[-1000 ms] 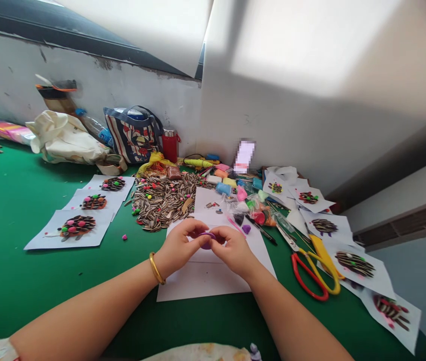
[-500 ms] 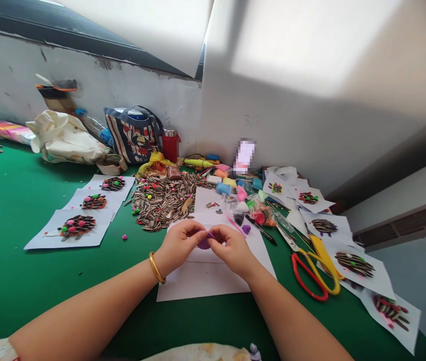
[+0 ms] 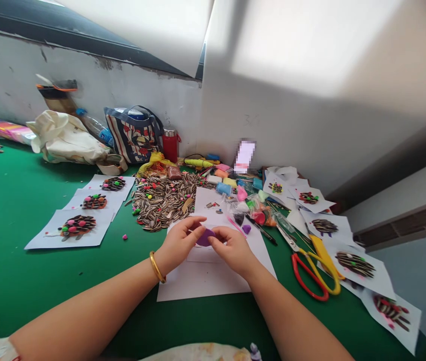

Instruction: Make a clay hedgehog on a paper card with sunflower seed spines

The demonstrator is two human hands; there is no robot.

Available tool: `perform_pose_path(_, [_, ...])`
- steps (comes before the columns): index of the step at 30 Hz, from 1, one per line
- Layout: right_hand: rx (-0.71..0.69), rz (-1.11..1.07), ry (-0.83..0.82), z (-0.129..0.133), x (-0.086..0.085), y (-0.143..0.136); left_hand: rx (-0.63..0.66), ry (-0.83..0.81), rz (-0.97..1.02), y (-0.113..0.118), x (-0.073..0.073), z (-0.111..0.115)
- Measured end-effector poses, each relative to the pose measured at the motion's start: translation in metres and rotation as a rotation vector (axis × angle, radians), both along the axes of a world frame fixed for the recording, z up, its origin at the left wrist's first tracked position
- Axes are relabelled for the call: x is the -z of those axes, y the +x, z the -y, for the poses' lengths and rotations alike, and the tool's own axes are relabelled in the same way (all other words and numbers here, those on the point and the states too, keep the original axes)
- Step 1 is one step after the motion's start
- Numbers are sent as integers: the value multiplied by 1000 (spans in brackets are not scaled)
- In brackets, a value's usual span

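A flat purple clay disc (image 3: 206,237) is held up between my two hands above the white paper (image 3: 213,281). My right hand (image 3: 233,248) pinches its right edge between thumb and fingers. On the other side, my left hand (image 3: 181,243) has its thumb against the disc's left edge, with the index finger lifted off above it; its other fingers are partly hidden. A small purple clay lump (image 3: 246,229) lies on the paper just beyond my right hand, near a black pen (image 3: 263,231).
Striped sunflower seeds (image 3: 160,200) are heaped beyond my left hand. Scissors (image 3: 310,271) with red and yellow handles lie at right, beside seed-decorated cards (image 3: 363,263). More cards (image 3: 81,228) lie left. Coloured clay packets (image 3: 224,188), bags (image 3: 134,133) and a red flask (image 3: 170,145) stand behind.
My left index finger has lifted away from the purple clay disc, so more of the disc's face shows. My right hand has barely moved.
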State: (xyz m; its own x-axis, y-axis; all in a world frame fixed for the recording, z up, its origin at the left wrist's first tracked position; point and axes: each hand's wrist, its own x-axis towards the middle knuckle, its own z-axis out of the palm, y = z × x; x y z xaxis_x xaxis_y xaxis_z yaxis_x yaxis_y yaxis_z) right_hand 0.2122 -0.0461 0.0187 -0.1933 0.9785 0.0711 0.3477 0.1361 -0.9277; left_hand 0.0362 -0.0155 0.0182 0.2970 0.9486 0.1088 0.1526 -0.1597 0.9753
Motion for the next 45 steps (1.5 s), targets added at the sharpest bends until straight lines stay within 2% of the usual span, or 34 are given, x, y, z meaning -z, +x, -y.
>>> perform_pose_path(14, [14,-27,33,-2,8,4,51,10,-81,1,-1,-1])
perform_pose_path(20, [-30,-141,-40,-2,10,0,39,-85,63,1,1,-1])
perform_pose_path(26, [22,-127,-23,-1,8,0,100,-125,72,2,0,2])
perform_pose_path(29, [45,-164,-40,-2,7,1,133,-173,146,3,-1,2])
perform_pose_path(31, [53,-170,-45,-2,6,1,127,-164,160,3,0,2])
perform_pose_path(36, [18,-187,-37,-1,4,1,64,-90,18,-1,2,-1])
perform_pose_path(39, [23,-174,-33,0,4,1,46,-102,41,-1,2,-1])
perform_pose_path(42, [4,-115,-23,1,3,0,59,-93,79,-1,1,0])
perform_pose_path(45, [-5,-65,-6,1,3,0,79,-81,33,0,1,-1])
